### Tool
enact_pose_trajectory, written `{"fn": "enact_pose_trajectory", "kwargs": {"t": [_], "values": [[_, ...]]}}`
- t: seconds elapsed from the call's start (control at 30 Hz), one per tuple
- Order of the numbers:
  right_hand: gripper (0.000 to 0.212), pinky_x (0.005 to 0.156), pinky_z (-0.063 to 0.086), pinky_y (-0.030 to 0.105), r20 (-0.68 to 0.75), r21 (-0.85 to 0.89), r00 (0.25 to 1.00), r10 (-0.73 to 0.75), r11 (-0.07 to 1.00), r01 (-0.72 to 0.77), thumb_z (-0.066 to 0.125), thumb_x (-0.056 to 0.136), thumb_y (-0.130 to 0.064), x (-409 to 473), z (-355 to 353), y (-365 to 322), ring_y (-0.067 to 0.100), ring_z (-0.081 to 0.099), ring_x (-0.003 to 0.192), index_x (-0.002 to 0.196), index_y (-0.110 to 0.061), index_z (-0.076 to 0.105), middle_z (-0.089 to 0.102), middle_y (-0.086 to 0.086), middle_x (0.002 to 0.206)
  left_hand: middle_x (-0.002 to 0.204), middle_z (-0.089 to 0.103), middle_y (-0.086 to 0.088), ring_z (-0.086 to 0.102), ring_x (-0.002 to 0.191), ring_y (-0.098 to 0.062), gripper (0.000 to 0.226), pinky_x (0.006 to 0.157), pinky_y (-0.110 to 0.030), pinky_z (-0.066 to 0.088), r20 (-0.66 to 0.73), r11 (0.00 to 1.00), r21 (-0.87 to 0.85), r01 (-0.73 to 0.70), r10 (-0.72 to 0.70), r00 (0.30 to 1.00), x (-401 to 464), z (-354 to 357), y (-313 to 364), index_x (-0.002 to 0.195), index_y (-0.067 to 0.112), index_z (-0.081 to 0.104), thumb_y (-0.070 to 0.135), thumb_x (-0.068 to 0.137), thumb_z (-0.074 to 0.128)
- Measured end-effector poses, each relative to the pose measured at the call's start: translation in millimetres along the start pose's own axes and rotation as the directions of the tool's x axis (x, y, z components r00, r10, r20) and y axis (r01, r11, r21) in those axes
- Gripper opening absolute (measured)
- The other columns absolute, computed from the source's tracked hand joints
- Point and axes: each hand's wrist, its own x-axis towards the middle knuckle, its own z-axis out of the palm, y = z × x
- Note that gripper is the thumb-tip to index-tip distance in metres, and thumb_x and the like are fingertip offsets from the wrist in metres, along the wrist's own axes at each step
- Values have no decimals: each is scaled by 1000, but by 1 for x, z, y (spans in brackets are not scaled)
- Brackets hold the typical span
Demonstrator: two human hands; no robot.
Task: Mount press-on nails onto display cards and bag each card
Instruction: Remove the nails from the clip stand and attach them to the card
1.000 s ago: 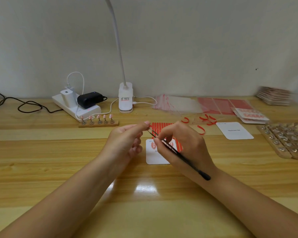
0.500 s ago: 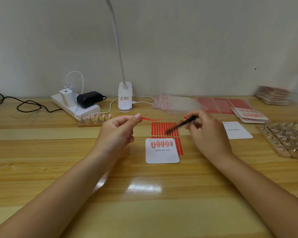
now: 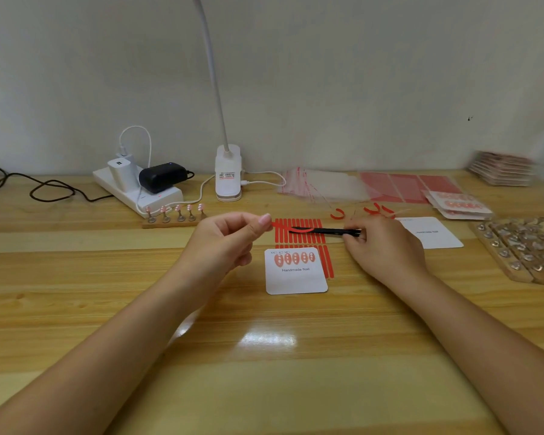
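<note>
the right hand point(image 3: 385, 249) has swung its gripped tweezers point(image 3: 325, 231) flat above the sticker sheet point(image 3: 299, 235), the left hand point(image 3: 230, 240) pinches a peeled red strip point(image 3: 291, 229), leaving the nail-filled card point(image 3: 296, 271) uncovered for bagging.

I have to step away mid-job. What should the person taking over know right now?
Left hand pinches one end of a red strip above the red strip sheet.
Right hand holds black tweezers, tips at that strip.
Display card lies in front, with five nails mounted in a row.
Blank card waits at right; clear bags lie behind; five more nails sit on the wooden stand.
Done: this card's nails are on.
Left: bag it, then fill the next card.
</note>
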Motion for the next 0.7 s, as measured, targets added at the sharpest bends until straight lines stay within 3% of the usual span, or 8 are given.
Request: {"fn": "enact_pose_trajectory", "kwargs": {"t": [0.1, 0.17, 0.27, 0.33, 0.4, 0.47, 0.53, 0.7], "values": [[29, 65, 38, 26, -6, 38, 1000, -25, 999, 25, 49, 92, -27, -2, -2, -3, 16, 57, 82, 119, -25, 60, 56, -8, 76, 48, 44, 9, 40, 48, -4, 19, 50, -17, 42, 15, 1000, 20, -4, 4, 1000, -2, -1, -1, 68, 27, 74, 42, 64, 64], [21, 57, 36, 24, -79, 159, 995, -59, 985, 71, 49, 92, -33, -4, -5, -9, 6, 50, 64, 101, -22, 66, 52, -11, 63, 49, 45, 9, 40, 48, -4, 19, 50, -17, 41, 24, 999, 38, -12, 11, 1000, -2, -1, -2, 69, 27, 75, 42, 65, 64], [45, 50, 33, 29, 10, 443, 996, -83, 894, 70, 48, 88, -47, -8, -13, -25, 8, 42, 48, 71, -9, 66, 50, 0, 52, 48, 46, 12, 40, 48, -3, 16, 49, -16, 40, 32, 998, 55, -22, 21, 999, -2, 0, -1, 68, 28, 74, 40, 67, 63], [52, 62, 46, 39, 131, 562, 984, -118, 827, 25, 49, 85, -52, -13, -17, -34, 23, 54, 55, 63, -9, 67, 58, 18, 59, 48, 48, 12, 40, 47, -2, 16, 48, -15, 40, 34, 998, 62, -27, 25, 999, -2, 0, -1, 67, 28, 74, 39, 68, 63], [49, 70, 49, 40, 198, 605, 972, -125, 796, -21, 53, 82, -51, -15, -17, -38, 34, 58, 66, 60, -10, 67, 63, 21, 67, 48, 51, 12, 41, 47, -2, 16, 48, -14, 40, 32, 997, 75, -26, 24, 999, -2, 0, -2, 66, 27, 74, 39, 69, 63], [37, 61, 43, 25, 238, 635, 964, -119, 770, -61, 58, 82, -45, -16, -16, -38, 19, 54, 61, 55, -21, 65, 60, 12, 61, 49, 52, 13, 41, 47, -1, 17, 47, -14, 40, 26, 996, 83, -22, 20, 999, -3, 0, -2, 66, 27, 73, 39, 69, 63], [32, 52, 36, 8, 269, 676, 955, -123, 730, -96, 62, 84, -36, -16, -16, -37, -4, 51, 51, 54, -25, 62, 57, -13, 51, 49, 53, 13, 41, 46, -2, 18, 47, -14, 40, 22, 996, 82, -19, 17, 1000, -3, 0, -3, 66, 24, 73, 38, 69, 63], [23, 46, 35, 5, 258, 706, 959, -122, 701, -101, 65, 84, -27, -15, -18, -34, -10, 49, 47, 63, -20, 64, 55, -20, 48, 49, 55, 13, 41, 45, -2, 20, 46, -15, 39, -15, 991, 134, 5, -3, 1000, -3, 1, -4, 73, 19, 70, 38, 71, 63]]}}
